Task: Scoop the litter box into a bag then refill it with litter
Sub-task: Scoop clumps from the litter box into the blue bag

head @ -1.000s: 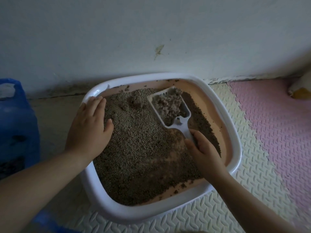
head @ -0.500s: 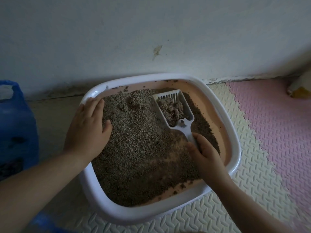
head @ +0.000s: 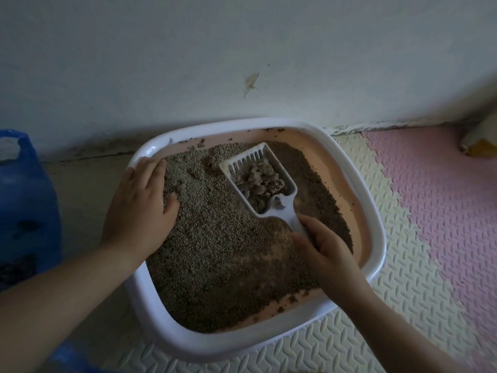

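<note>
A white-rimmed litter box (head: 372,211) with a pink inside stands on the floor against the wall, partly covered with brown litter (head: 215,251). My right hand (head: 326,254) grips the handle of a white slotted scoop (head: 289,208), held over the litter's far middle. In the scoop lies a grey clump (head: 259,180). My left hand (head: 137,208) rests flat on the box's left rim, its thumb touching the litter. A blue plastic bag (head: 27,200) stands at the left edge.
A pale wall (head: 242,63) runs close behind the box. Cream and pink foam mats (head: 430,224) cover the floor at the right. A yellow and white object (head: 481,141) lies at the far right by the wall. Bare floor lies between bag and box.
The scoop has tilted and shifted slightly, and loose litter has sifted out, leaving mainly the clump. My left hand has stayed on the rim.
</note>
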Demonstrator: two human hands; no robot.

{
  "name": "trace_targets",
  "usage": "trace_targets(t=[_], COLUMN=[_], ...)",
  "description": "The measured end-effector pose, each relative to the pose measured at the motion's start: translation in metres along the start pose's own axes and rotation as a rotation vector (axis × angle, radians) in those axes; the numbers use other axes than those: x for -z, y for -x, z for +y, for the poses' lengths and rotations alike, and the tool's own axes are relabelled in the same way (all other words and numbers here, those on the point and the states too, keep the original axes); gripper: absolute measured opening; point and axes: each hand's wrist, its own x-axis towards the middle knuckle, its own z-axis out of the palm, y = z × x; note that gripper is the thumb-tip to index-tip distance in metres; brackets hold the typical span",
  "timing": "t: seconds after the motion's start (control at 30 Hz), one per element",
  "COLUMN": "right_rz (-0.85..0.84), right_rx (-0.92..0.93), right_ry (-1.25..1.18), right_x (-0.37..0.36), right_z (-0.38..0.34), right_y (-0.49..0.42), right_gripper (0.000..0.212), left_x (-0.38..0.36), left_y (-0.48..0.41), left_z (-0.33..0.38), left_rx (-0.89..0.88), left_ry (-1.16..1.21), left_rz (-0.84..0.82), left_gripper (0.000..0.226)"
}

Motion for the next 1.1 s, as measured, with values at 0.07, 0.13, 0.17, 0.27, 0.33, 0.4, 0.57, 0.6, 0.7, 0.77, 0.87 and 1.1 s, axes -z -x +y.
trace_targets(t=[0.07,0.13,0.17,0.27,0.33,0.4,0.57,0.6,0.7,0.77,0.87,1.1], right_rz=[0.023,0.003,-0.014,0.043,0.054,0.028,0.045,0.031,0.082,0.053,0.03,0.021], right_rx=[-0.03,-0.019,-0.012,-0.059,-0.068,-0.046,-0.036,-0.03,-0.035,-0.035,-0.019,-0.054], right_ry=[-0.011,-0.016,-0.02,-0.104,-0.118,-0.109,-0.094,-0.084,-0.089,-0.056,-0.022,-0.026], right_x=[0.0007,0.0026,0.0026,0.0013,0.0015,0.0011,0.0027,0.0029,0.0041,0.0051,0.0048,0.0043], right_z=[-0.0004,-0.0008,0.0001,0.0034,0.0046,0.0041,0.0033,0.0036,0.0036,0.003,0.0032,0.0066], right_y=[-0.0004,-0.001,-0.0014,-0.0013,-0.0007,0.0009,0.0016,0.0017,0.001,0.0016,0.0031,0.0022], right_gripper=[0.021,0.022,0.021,0.016,0.017,0.018,0.017,0.018,0.018,0.019,0.019,0.019], left_x=[0.0002,0.0006,0.0001,-0.0002,-0.0006,-0.0013,-0.0015,-0.0016,-0.0017,-0.0011,-0.0003,0.0011], left_y=[0.0002,0.0,0.0,0.0003,0.0003,0.0,-0.0004,-0.0005,-0.0001,-0.0003,0.0,0.0009], left_z=[-0.0005,-0.0002,-0.0003,-0.0002,-0.0004,-0.0008,-0.0015,-0.0016,-0.0017,-0.001,-0.0008,0.0009], left_rx=[-0.004,-0.004,-0.004,-0.005,0.003,0.0,0.001,0.004,0.008,0.009,0.01,0.015], left_ry=[-0.008,-0.012,-0.012,-0.013,-0.015,-0.02,-0.019,-0.018,-0.014,-0.01,-0.007,-0.001], left_rz=[-0.002,-0.005,-0.006,0.001,0.002,0.004,0.001,0.0,0.001,-0.001,-0.005,-0.008], left_gripper=[0.058,0.06,0.06,0.061,0.061,0.061,0.062,0.062,0.061,0.062,0.061,0.06])
